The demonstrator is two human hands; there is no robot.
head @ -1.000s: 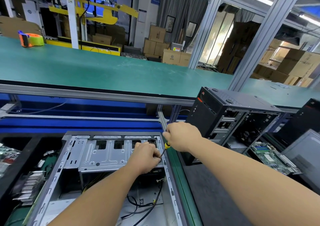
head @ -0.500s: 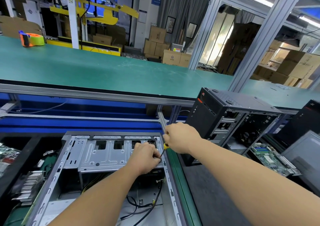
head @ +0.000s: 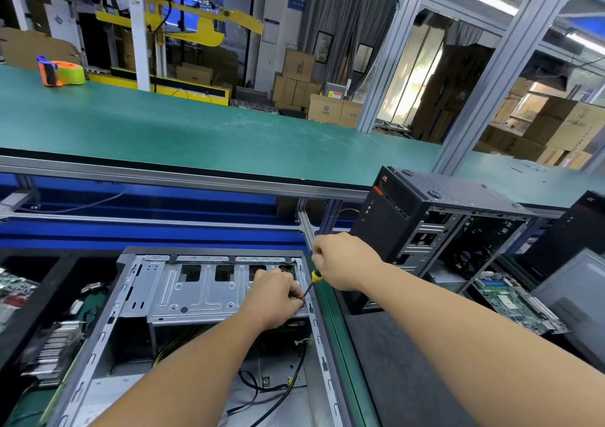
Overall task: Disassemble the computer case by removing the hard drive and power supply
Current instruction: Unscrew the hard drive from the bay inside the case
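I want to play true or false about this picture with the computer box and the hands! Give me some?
1. The right hand holds a screwdriver. True.
2. The left hand rests on the tape roll. False: it is on the metal drive bracket inside the open case.
3. The screwdriver handle is yellow and black. True.
4. The black tower is lying flat. False: it stands upright.

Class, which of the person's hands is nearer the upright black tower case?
Right. The right hand, holding the screwdriver, is just beside the tower; the left hand rests farther away on the drive cage.
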